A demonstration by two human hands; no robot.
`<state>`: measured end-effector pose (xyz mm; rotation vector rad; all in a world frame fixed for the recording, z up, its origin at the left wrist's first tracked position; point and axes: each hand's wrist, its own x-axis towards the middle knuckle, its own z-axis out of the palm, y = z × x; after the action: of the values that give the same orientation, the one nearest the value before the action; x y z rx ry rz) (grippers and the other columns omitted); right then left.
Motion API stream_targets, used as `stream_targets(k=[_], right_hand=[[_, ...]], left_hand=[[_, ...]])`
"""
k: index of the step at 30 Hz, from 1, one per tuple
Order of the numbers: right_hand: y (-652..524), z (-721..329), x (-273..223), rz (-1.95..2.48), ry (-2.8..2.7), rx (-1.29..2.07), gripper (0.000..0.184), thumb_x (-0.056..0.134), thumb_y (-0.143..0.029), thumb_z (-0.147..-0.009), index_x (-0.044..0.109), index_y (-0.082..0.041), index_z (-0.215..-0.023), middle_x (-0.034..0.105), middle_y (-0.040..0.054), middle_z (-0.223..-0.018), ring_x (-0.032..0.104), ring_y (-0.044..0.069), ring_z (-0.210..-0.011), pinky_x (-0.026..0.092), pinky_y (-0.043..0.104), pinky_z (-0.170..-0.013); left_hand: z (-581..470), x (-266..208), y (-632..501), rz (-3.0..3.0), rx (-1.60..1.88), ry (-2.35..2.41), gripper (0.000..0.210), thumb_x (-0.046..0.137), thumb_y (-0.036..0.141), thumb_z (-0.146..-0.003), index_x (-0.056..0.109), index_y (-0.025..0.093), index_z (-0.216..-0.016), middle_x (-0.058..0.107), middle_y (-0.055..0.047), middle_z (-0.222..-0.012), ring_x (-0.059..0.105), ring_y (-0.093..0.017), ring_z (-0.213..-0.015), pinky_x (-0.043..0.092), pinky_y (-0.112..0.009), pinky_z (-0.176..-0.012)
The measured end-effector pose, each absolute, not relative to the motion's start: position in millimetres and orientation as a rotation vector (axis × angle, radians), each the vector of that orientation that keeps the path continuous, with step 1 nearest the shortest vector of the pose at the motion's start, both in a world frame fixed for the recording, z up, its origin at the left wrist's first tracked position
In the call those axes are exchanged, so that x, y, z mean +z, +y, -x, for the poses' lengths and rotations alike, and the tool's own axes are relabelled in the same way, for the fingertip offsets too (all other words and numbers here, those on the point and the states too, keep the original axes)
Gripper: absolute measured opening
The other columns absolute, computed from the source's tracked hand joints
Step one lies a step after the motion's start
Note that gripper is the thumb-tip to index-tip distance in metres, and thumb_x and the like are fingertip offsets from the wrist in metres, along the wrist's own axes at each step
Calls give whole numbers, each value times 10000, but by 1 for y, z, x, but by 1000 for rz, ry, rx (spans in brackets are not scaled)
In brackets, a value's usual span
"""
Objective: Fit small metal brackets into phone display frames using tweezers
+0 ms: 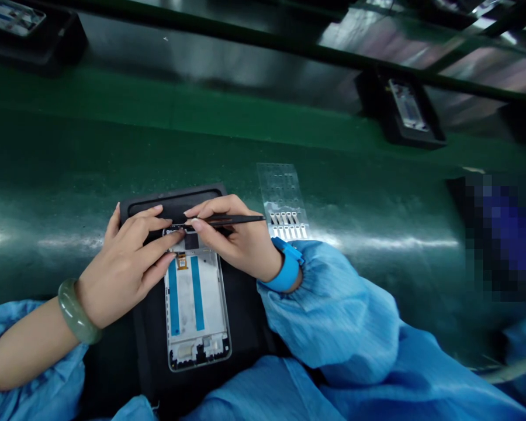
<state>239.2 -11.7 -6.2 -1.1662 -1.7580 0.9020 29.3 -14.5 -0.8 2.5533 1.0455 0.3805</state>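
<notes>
An opened phone frame (pixel 210 304) with two blue adhesive strips and a small gold flex connector lies in a black foam tray (pixel 151 351). My left hand (pixel 134 251) rests over its upper left part, fingers spread, with fingertips touching the top edge; nothing is gripped in it. Between the thumb and fingers of my right hand (pixel 241 240) is a pair of dark tweezers (pixel 239 220), pointing left at the phone's top end. The tweezer tips are partly hidden by my fingers, so I cannot tell whether they pinch anything.
Right of the tray lies a clear plastic sheet (pixel 280 187) with rows of small white pieces. Farther back, a black tray (pixel 433 134) at right and another black tray (pixel 65 47) at left hold phone parts. The green bench (pixel 355 199) runs beneath. A blurred-out patch is at far right.
</notes>
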Motion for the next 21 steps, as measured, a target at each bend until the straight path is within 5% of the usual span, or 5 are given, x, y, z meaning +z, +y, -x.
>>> stream_targets(k=[21], right_hand=[[-10, -240, -6, 1168, -1743, 892, 79, 563, -254, -856, 515, -203, -895, 637, 34, -904, 638, 125, -825, 522, 272, -725]], left_hand=[[-29, -1, -14, -2562, 358, 1050, 309, 440, 251, -915, 514, 258, -1215, 551, -82, -1193, 401, -280, -1287, 223, -636, -1064]])
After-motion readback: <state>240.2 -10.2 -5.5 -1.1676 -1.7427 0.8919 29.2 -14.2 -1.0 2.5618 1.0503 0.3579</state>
